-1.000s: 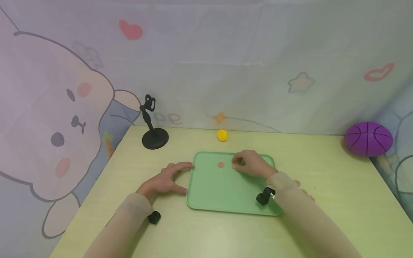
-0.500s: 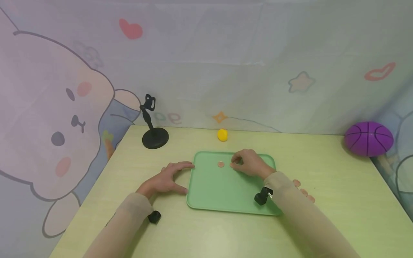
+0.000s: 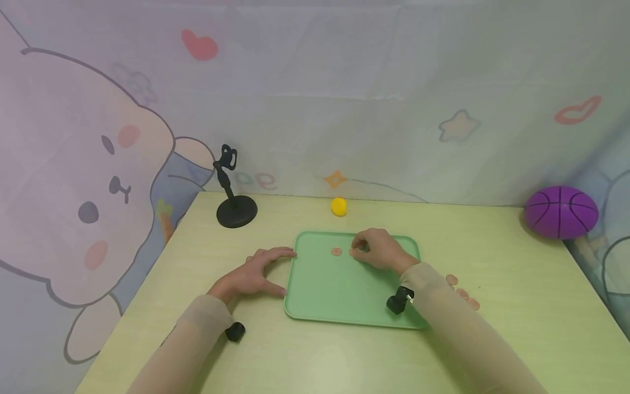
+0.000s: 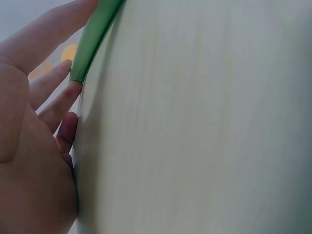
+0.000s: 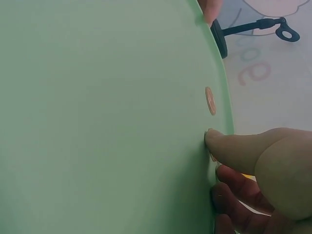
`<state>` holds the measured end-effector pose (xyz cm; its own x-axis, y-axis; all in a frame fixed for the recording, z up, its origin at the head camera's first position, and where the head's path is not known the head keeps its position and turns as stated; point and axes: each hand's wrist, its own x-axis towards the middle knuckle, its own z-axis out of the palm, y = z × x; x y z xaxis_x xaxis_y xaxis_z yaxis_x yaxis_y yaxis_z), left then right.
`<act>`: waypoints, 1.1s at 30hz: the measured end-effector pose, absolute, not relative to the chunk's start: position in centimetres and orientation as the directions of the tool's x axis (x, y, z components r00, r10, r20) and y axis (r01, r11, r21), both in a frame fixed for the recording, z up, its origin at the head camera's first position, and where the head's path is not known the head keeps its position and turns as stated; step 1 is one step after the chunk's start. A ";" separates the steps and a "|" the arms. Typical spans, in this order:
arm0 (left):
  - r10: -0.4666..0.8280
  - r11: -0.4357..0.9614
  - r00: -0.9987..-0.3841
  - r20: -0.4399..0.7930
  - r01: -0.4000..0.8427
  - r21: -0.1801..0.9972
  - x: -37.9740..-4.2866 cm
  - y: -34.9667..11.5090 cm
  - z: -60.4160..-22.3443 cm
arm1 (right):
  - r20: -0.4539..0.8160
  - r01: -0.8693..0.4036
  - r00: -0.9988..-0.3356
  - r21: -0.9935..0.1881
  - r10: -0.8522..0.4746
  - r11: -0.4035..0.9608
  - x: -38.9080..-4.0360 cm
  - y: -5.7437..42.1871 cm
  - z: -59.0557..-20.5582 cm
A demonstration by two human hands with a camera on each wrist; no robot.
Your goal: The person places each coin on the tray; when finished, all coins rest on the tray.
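Nearest are two pale beige sleeves, the left sleeve (image 3: 179, 345) and the right sleeve (image 3: 472, 325), reaching in over a light wood-patterned table (image 3: 334, 361), each with a small black device at the wrist, the left device (image 3: 235, 331) and the right device (image 3: 401, 300). A shallow green tray (image 3: 330, 290) lies flat between the arms, its near right corner partly behind the right sleeve. Just beyond that sleeve, on the table to the right of the tray, lie three copper-coloured coins (image 3: 462, 294), two of them close together and the third a little farther off. The left hand (image 3: 251, 273) is spread at the tray's left side, with the thumb and a fingertip touching the rim. The right hand (image 3: 381, 250) is over the far part of the tray, thumb and fingers drawn in, pinching a held coin (image 5: 212, 157) that is mostly covered by the thumb and low against the tray. Just left of it, a flat coin (image 3: 337, 251) rests on the tray near the far rim. Beyond the tray stand a small yellow object (image 3: 339, 207), a black stand (image 3: 236, 210) with a round base to the left, and a purple ball (image 3: 561, 213) at the far right. Behind everything hangs a printed cloth (image 3: 320, 109) with hearts, a star and a large cartoon animal.
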<state>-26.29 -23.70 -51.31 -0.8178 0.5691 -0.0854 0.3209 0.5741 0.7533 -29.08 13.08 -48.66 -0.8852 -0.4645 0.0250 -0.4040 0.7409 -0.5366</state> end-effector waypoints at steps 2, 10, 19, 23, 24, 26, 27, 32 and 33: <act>0.568 0.575 -0.818 -0.085 0.321 0.753 -26.2 -23.7 -51.3 | 0.028 -0.405 -0.886 -0.535 -0.463 0.741 -29.1 13.1 -48.8; 0.565 0.589 -0.820 -0.088 0.327 0.739 -26.2 -23.6 -51.4 | 0.027 -0.401 -0.889 -0.528 -0.457 0.749 -28.9 13.6 -48.7; 0.566 0.583 -0.821 -0.078 0.332 0.742 -26.0 -23.5 -51.2 | 0.030 -0.391 -0.890 -0.561 -0.454 0.730 -28.1 16.3 -48.3; 0.566 0.586 -0.820 -0.082 0.330 0.740 -26.0 -23.5 -51.1 | 0.032 -0.395 -0.887 -0.567 -0.460 0.723 -27.7 17.8 -48.3; 0.565 0.587 -0.821 -0.084 0.328 0.740 -26.1 -23.5 -51.1 | 0.033 -0.395 -0.887 -0.568 -0.460 0.722 -27.6 18.2 -48.3; 0.563 0.589 -0.822 -0.086 0.327 0.739 -26.1 -23.5 -51.1 | 0.030 -0.390 -0.890 -0.570 -0.456 0.723 -27.4 18.9 -48.3; 0.563 0.590 -0.822 -0.088 0.326 0.739 -26.1 -23.5 -51.1 | 0.031 -0.389 -0.890 -0.570 -0.455 0.723 -27.4 19.3 -48.3; 0.561 0.593 -0.823 -0.090 0.324 0.737 -26.1 -23.5 -51.1 | 0.039 -0.371 -0.900 -0.592 -0.434 0.716 -26.6 20.9 -48.3; 0.561 0.592 -0.823 -0.089 0.323 0.738 -26.1 -23.5 -51.1 | 0.039 -0.361 -0.904 -0.603 -0.425 0.711 -26.4 21.2 -48.3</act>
